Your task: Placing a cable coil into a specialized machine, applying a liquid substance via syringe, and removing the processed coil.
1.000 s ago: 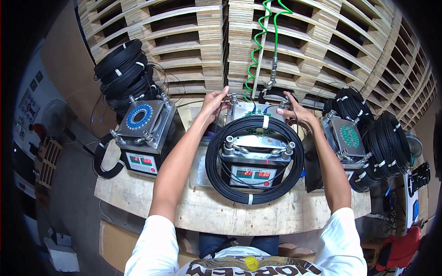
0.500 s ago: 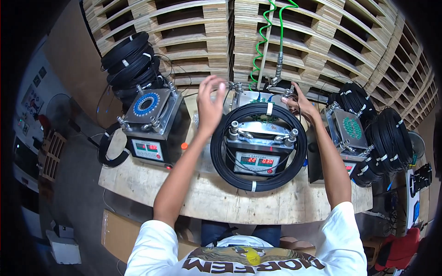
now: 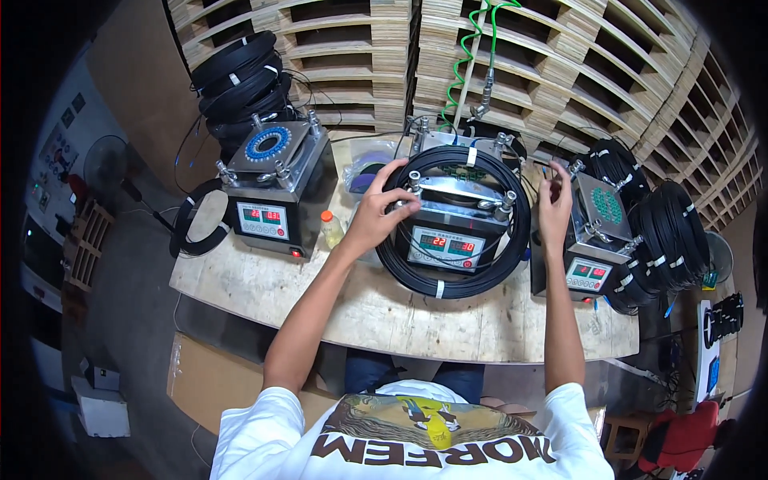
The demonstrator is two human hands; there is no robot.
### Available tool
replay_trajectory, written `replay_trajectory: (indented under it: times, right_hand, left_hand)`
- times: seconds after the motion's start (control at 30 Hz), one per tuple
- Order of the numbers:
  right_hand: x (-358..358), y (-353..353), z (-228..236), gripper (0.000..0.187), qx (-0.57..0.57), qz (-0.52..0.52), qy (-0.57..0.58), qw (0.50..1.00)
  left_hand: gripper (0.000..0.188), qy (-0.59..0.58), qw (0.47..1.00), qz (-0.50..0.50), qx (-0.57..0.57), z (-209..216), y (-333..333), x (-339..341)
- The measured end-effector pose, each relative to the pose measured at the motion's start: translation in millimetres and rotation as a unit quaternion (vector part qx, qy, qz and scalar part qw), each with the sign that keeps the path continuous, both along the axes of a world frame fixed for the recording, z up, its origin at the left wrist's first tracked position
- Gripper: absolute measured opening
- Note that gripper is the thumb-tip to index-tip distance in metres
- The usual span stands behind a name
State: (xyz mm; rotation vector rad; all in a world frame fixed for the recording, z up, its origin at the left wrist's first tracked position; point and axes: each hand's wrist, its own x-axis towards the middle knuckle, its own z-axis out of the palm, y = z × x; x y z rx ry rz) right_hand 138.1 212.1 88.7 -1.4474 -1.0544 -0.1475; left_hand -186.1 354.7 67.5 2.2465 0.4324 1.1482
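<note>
Worktable: a black cable coil lies looped around the middle machine. Left hand rests on the coil's left side, fingers curled over the machine's top edge. Right hand is spread open, just beside the coil's right edge, not gripping. Behind, a green hose hangs before stacked pallets.
</note>
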Motion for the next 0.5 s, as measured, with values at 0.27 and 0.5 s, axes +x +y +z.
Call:
replay_trajectory:
  times: [0.27, 0.5]
  right_hand:
    - [-50.1, -40.1, -0.5, 0.037, -0.034, 0.026, 0.015, 0.999]
    - [-56.9, -34.2, -16.5, 0.037, -0.044, 0.058, 0.041, 0.996]
  left_hand:
    - [0.023, -0.052, 0.995, 0.078, 0.038, 7.8, -22.7, -3.4]
    - [0.036, 0.019, 0.974, 0.171, 0.148, 23.5, -29.8, -6.0]
